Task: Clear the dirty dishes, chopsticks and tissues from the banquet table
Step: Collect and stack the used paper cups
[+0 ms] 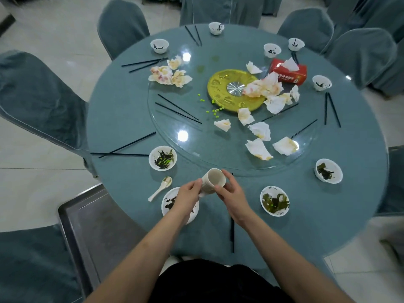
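Presently, a white cup (pixel 213 179) is held tilted above the table (pixel 122 119) between both hands, gripped by the left hand (pixel 188 196) and the right hand (pixel 229 193). A dirty plate (pixel 168 203) lies beneath the left hand. Beyond, crumpled tissues (pixel 259 148) and chopsticks (pixel 178 110) are scattered.

Glossy glass turntable (pixel 175 119) (reflections); matt metal tray (pixel 91 219); paper tissues (pixel 259 148).
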Demonstrator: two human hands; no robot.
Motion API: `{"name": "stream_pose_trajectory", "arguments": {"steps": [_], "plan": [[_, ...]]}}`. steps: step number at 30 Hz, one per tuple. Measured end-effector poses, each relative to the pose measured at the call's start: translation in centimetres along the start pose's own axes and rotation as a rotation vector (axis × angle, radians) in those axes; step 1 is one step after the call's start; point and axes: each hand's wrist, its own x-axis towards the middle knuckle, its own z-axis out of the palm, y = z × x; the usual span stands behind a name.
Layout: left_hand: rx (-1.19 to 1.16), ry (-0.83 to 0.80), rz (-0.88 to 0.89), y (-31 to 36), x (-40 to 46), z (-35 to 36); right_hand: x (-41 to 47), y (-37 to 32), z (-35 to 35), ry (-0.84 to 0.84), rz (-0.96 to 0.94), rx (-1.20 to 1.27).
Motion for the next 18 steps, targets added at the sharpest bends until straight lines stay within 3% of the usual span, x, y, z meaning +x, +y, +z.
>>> {"name": "stream_pose_trajectory", "arguments": {"steps": [8, 18], "plan": [[-0.033, 0.013, -0.019, -0.4, 2.5, 0.9, 3.0, 0.3, -0.9, -0.077, -0.023, -0.248], [-0.059, 0.099, -0.083, -1.7, 4.1, 1.2, 4.1, 1.8, -0.9, -0.102, -0.025, -0.309]]}}
